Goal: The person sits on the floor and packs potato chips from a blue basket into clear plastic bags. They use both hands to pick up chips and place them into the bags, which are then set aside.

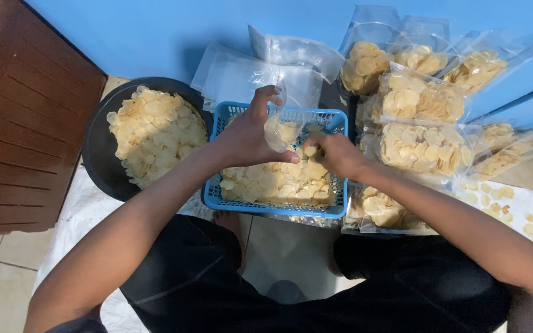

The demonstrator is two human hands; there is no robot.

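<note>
Bagging is under way: the left hand (pixel 248 132) pinches a clear plastic bag (pixel 280 128) open above the blue basket (pixel 334 206) while the right hand (pixel 334 153), fingers closed on pale chips (pixel 279 182), must next feed them into that narrow mouth

Dim cool indoor light, soft shadows, mild edge distortion
</note>
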